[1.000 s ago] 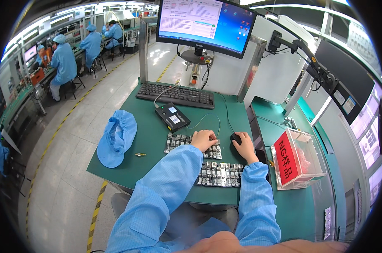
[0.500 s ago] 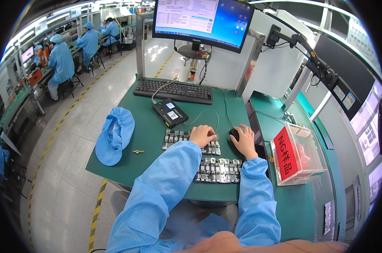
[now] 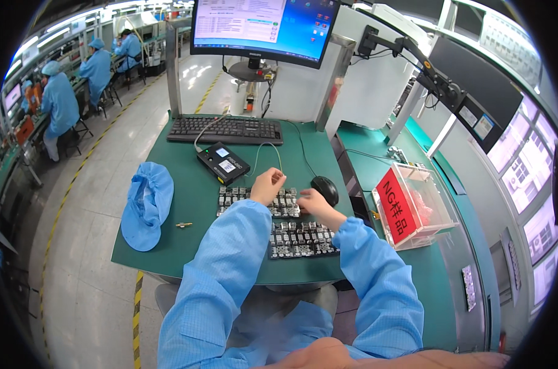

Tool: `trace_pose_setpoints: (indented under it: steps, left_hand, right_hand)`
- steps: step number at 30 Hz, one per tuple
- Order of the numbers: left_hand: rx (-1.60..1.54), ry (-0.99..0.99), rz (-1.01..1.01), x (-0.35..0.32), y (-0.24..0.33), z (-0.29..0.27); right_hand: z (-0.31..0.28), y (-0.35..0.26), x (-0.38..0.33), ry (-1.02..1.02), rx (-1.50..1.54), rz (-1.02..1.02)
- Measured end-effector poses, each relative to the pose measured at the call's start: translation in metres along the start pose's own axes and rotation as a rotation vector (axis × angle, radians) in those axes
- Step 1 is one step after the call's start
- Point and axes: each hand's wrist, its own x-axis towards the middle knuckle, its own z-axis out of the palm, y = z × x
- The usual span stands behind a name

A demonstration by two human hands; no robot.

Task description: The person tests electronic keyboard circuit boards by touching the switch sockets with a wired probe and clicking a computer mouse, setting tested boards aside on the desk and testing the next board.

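Observation:
My left hand (image 3: pixel 268 186) is closed in a pinch on the end of a thin cable (image 3: pixel 267 144), just above the upper panel of circuit boards (image 3: pixel 233 195). The cable arches over from a black box-shaped device (image 3: pixel 224 163) with a small lit screen. My right hand (image 3: pixel 321 208) reaches in at the right end of that panel; its fingertips are slightly blurred, so their grip cannot be made out. Nearer to me lies a second panel of circuit boards (image 3: pixel 301 240) with rows of metal parts. The black mouse (image 3: pixel 325 190) sits beyond my right hand, untouched.
A black keyboard (image 3: pixel 225 130) lies below the monitor (image 3: pixel 263 31). On the left are a blue cap (image 3: pixel 147 206) and a small brass-coloured connector (image 3: pixel 183 225). A clear box with a red label (image 3: pixel 397 204) stands on the right. Several people in blue work along the far-left benches.
My right hand has left the mouse and moved left to the upper panel. My left hand has risen a little with the cable end, and the cable now arches higher. The view has shifted.

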Motion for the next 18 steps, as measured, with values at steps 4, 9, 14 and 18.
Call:
trace_pose_setpoints:
  steps: [4,9,14,18]
  left_hand:
    - [-0.045,0.074,0.024,-0.005,0.008,-0.008]
    - [-0.237,0.019,0.068,0.004,0.037,-0.024]
    - [-0.163,-0.106,0.076,0.008,0.055,-0.062]
    - [-0.188,-0.167,0.132,0.016,0.047,-0.081]
  right_hand:
    - [-0.016,-0.036,0.006,-0.209,0.452,0.432]
    - [-0.001,-0.030,-0.001,-0.126,0.511,0.263]
    - [-0.027,-0.032,-0.062,0.077,0.590,-0.031]
    - [-0.124,-0.004,-0.173,0.413,0.579,-0.080]
